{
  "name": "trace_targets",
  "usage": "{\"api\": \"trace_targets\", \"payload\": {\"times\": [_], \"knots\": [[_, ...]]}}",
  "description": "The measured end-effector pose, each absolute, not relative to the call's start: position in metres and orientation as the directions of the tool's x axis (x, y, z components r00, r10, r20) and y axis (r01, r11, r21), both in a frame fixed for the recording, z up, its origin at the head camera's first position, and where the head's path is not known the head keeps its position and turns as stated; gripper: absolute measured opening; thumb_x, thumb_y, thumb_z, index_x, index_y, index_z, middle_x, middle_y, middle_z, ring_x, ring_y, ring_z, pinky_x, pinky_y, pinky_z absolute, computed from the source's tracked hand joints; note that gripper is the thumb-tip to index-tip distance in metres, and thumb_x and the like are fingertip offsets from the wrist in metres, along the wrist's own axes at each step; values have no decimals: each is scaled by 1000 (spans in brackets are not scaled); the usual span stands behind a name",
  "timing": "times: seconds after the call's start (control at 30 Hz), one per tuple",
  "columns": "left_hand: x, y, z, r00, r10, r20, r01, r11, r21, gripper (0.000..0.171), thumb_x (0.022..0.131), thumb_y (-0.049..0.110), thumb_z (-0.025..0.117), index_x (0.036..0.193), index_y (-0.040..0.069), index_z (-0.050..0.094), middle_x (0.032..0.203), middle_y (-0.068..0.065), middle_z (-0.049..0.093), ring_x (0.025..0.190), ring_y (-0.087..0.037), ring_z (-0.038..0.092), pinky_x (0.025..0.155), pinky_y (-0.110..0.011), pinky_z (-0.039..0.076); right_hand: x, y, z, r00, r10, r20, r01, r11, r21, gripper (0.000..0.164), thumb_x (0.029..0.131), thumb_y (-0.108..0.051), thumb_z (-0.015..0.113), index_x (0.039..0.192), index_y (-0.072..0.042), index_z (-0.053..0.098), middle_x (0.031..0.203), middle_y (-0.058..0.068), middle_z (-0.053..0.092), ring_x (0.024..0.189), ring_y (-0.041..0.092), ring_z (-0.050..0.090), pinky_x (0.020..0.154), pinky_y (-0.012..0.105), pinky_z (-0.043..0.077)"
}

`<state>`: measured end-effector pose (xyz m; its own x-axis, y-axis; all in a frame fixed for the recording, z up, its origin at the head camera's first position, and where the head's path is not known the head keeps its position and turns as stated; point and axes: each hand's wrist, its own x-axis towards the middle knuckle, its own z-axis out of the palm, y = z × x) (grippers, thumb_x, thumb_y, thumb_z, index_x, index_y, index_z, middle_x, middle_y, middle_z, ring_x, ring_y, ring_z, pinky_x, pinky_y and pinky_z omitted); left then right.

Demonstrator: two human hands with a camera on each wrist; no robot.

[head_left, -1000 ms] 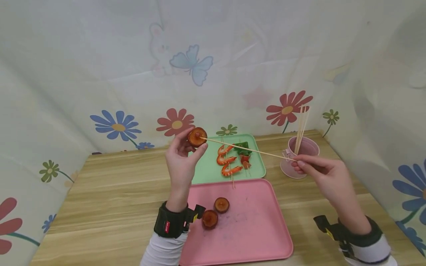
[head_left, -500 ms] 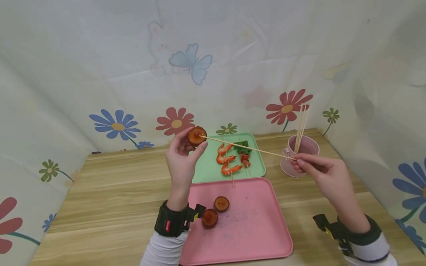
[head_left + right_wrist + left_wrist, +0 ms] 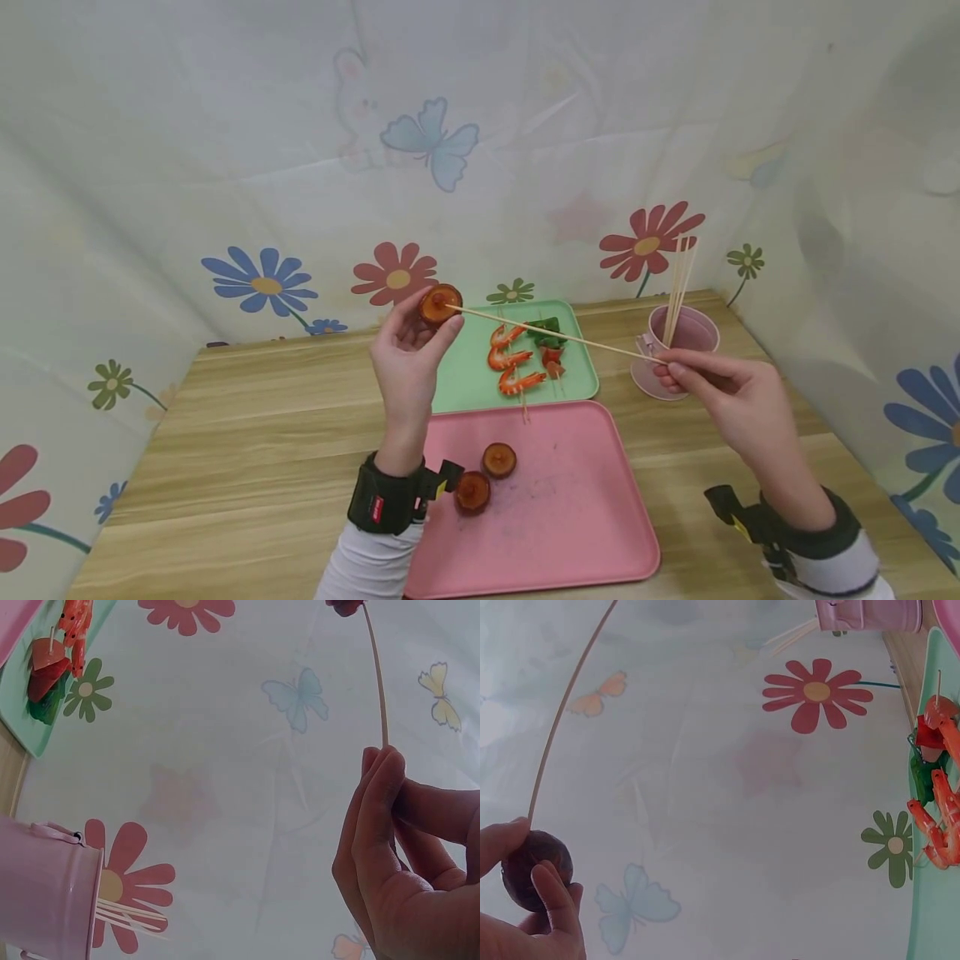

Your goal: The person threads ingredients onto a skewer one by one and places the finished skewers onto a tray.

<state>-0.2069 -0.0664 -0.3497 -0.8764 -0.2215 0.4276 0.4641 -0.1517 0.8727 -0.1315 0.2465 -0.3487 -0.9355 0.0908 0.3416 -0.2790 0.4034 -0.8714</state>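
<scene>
My left hand (image 3: 408, 358) holds a brown mushroom cap (image 3: 441, 305) between thumb and fingers, raised above the trays. Its stem side faces the head camera. A thin wooden skewer (image 3: 555, 334) runs from the cap's stem area across to my right hand (image 3: 723, 392), which pinches the skewer's other end. The left wrist view shows the cap's dark rounded back (image 3: 537, 862) with the skewer bowing upward from it. In the right wrist view, thumb and fingertips close on the skewer (image 3: 379, 690). Two more mushroom caps (image 3: 499, 461) lie stem side up on the pink tray (image 3: 585, 533).
Behind the pink tray, a green tray (image 3: 465, 392) bears skewered shrimp (image 3: 510, 359) and a skewer of green and red pieces (image 3: 551, 342). A pink bucket (image 3: 701, 329) holding several skewers (image 3: 678, 287) stands on the wooden table (image 3: 247, 450) at right. Patterned cloth surrounds the table.
The left hand and its mushroom cap have shifted very slightly left. The right hand still pinches the skewer in nearly the same place.
</scene>
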Motion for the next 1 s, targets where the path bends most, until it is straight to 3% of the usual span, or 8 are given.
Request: {"api": "trace_targets", "payload": {"times": [1.0], "knots": [[-206,-64,-350,-843,-241,481,511,-76,856,46,77,13,79,120,10,64,109,-9,66,83,-19,60,74,-21,52,-125,246,-347,-917,110,383,-303,430,-850,26,86,1,65,109,13,64,85,-21,70,75,-1,69,67,17,54]]}}
